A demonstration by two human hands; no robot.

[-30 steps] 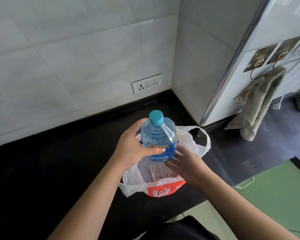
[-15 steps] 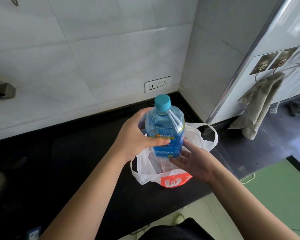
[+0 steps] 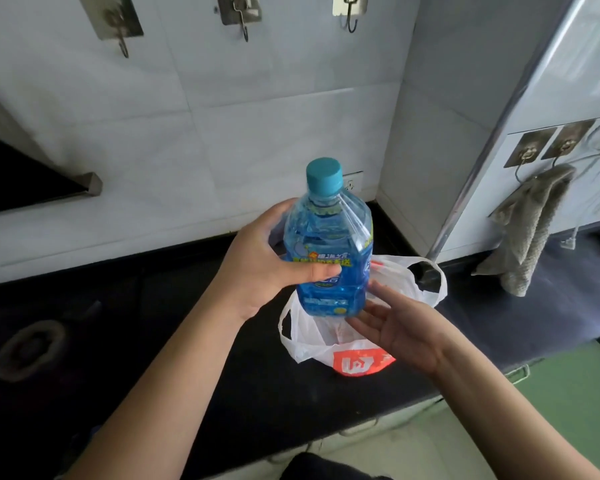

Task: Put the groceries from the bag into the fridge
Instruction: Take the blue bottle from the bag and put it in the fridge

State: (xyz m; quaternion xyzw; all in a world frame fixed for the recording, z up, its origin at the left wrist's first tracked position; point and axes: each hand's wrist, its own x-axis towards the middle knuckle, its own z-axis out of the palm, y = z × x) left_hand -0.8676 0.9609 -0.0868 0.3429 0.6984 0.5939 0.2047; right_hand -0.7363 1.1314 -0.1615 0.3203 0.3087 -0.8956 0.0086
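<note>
My left hand point(image 3: 267, 261) grips a blue plastic bottle point(image 3: 329, 251) with a teal cap around its middle, holding it upright above the bag. The white plastic bag point(image 3: 312, 337) with an orange logo sits open on the black counter point(image 3: 187, 341), directly under the bottle. My right hand point(image 3: 395, 323) is spread open just below and to the right of the bottle's base, over the bag's mouth; whether it touches the bottle is unclear. The white fridge point(image 3: 568, 81) stands at the right, its door closed.
A grey towel point(image 3: 527, 226) hangs from a hook on the fridge side. Metal hooks point(image 3: 239, 12) line the tiled wall above. A wall socket point(image 3: 352, 181) sits behind the bottle. A stove burner point(image 3: 28, 348) lies at the left of the counter.
My left hand has lifted the bottle up out of the bag. The right hand has let go of the bag and opened beneath the bottle. The view has tilted upward.
</note>
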